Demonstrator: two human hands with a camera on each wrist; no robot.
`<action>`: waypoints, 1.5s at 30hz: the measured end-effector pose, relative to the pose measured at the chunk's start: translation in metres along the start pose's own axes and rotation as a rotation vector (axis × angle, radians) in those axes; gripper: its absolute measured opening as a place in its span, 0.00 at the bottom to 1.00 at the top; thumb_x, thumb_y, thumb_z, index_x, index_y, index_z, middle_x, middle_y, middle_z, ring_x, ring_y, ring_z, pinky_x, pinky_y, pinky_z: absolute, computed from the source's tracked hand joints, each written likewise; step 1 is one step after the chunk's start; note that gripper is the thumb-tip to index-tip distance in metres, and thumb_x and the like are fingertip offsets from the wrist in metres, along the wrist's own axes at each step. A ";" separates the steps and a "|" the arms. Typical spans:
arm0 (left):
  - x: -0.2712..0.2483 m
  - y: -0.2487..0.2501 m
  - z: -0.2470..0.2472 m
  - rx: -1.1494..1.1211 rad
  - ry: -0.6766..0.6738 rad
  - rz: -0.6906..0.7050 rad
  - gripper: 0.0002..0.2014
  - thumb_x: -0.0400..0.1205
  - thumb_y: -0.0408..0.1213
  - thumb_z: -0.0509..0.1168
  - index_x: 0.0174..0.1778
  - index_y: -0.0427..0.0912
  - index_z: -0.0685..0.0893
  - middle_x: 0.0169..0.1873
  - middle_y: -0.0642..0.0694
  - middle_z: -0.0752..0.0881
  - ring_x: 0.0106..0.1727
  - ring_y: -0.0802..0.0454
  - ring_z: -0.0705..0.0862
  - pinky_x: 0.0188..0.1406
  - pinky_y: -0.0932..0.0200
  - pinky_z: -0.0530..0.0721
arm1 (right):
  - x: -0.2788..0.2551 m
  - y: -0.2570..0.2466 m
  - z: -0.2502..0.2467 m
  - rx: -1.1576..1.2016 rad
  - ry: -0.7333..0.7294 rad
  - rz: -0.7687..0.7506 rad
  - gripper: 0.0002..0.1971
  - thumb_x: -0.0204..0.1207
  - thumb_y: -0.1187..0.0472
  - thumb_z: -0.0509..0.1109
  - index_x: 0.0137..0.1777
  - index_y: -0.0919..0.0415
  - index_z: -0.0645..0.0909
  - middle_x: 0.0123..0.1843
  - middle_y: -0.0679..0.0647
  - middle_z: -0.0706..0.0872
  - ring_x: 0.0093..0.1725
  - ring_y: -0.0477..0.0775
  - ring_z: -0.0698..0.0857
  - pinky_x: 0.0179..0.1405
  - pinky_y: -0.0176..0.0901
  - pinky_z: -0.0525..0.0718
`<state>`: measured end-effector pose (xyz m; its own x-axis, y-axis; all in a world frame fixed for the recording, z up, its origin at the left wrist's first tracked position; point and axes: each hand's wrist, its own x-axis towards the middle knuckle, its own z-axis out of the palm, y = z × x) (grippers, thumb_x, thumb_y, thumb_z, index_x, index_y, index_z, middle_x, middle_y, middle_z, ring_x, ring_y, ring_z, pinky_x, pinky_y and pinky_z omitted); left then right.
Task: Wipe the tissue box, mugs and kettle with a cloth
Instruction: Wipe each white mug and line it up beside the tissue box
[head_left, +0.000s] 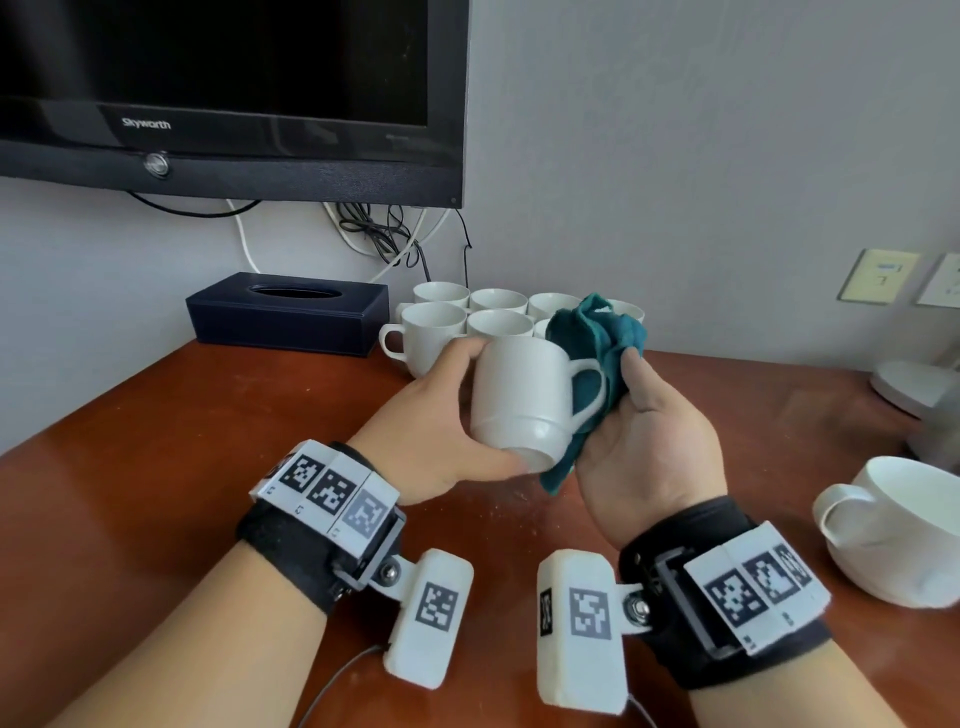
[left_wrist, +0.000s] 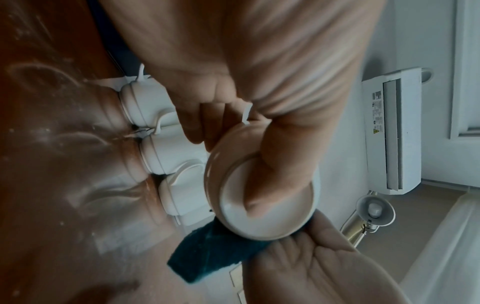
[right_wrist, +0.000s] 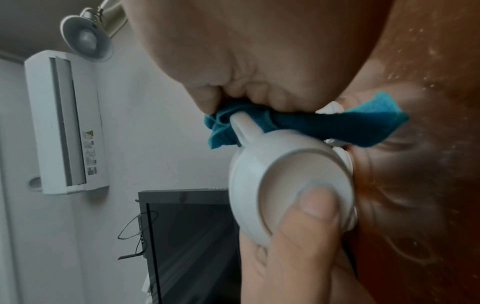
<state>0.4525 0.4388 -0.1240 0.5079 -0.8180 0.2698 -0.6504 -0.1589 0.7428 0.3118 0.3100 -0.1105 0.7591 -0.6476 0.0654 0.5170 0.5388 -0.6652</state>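
My left hand (head_left: 457, 410) grips a white mug (head_left: 524, 400) lifted above the table, thumb on its base (left_wrist: 262, 197) and fingers over its rim. My right hand (head_left: 644, 431) holds a teal cloth (head_left: 597, 338) bunched around the mug's handle (right_wrist: 242, 125). In the right wrist view the cloth (right_wrist: 337, 127) wraps the handle under my fingers. Several more white mugs (head_left: 441, 322) stand grouped at the back by the wall. A dark blue tissue box (head_left: 288, 312) sits left of them. The kettle (head_left: 940, 421) is only partly in view at the right edge.
Everything rests on a reddish wooden table (head_left: 156, 457). A large white cup (head_left: 898, 525) stands at the right near my wrist. A black TV (head_left: 234, 93) hangs above the tissue box with cables (head_left: 384, 234) below it. Wall sockets (head_left: 878, 275) sit at far right.
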 end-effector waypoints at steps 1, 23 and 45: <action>0.000 0.001 0.001 0.010 -0.012 0.006 0.50 0.62 0.60 0.85 0.77 0.69 0.63 0.69 0.61 0.80 0.67 0.54 0.84 0.68 0.39 0.85 | 0.000 -0.001 0.000 0.008 -0.015 0.001 0.21 0.92 0.53 0.58 0.76 0.63 0.80 0.69 0.62 0.90 0.70 0.63 0.88 0.68 0.61 0.85; 0.003 -0.001 0.002 -0.242 -0.046 -0.015 0.48 0.59 0.58 0.88 0.75 0.71 0.74 0.68 0.61 0.85 0.69 0.53 0.86 0.72 0.37 0.82 | -0.004 0.002 0.001 -0.036 -0.146 0.114 0.32 0.88 0.33 0.48 0.81 0.50 0.76 0.72 0.59 0.88 0.71 0.64 0.87 0.68 0.65 0.84; -0.003 0.009 -0.009 -0.833 -0.102 -0.029 0.25 0.69 0.52 0.74 0.60 0.45 0.90 0.49 0.41 0.90 0.46 0.47 0.87 0.39 0.57 0.83 | -0.005 0.004 0.001 -0.022 -0.147 0.040 0.38 0.87 0.30 0.49 0.81 0.58 0.78 0.74 0.62 0.86 0.74 0.67 0.84 0.80 0.70 0.73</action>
<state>0.4497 0.4446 -0.1125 0.4389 -0.8721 0.2164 0.0120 0.2465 0.9691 0.3106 0.3155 -0.1128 0.8297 -0.5388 0.1458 0.4775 0.5498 -0.6854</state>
